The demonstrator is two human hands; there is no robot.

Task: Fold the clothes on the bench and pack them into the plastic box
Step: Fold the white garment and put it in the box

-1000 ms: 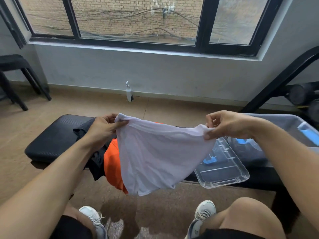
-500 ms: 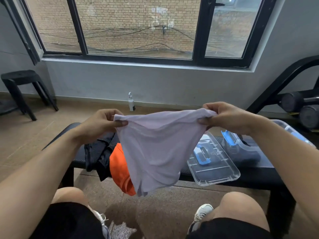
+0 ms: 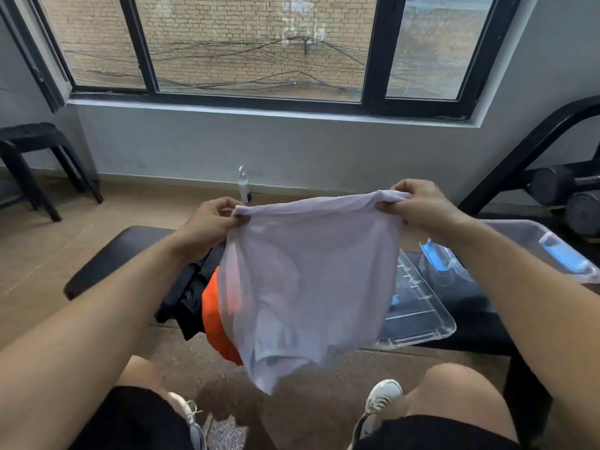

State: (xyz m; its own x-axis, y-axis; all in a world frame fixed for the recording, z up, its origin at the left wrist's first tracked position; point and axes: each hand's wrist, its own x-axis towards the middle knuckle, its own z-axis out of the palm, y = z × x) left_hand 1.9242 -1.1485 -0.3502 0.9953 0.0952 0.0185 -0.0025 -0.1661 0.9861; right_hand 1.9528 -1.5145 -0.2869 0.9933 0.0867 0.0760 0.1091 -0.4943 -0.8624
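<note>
Bench (image 3: 107,259) below window (image 3: 259,43).

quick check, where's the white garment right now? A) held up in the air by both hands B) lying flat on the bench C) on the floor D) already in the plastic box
A: the left hand and the right hand each pinch a top corner of the white garment, which hangs free in front of the bench, while the plastic box sits off to the right.
</note>
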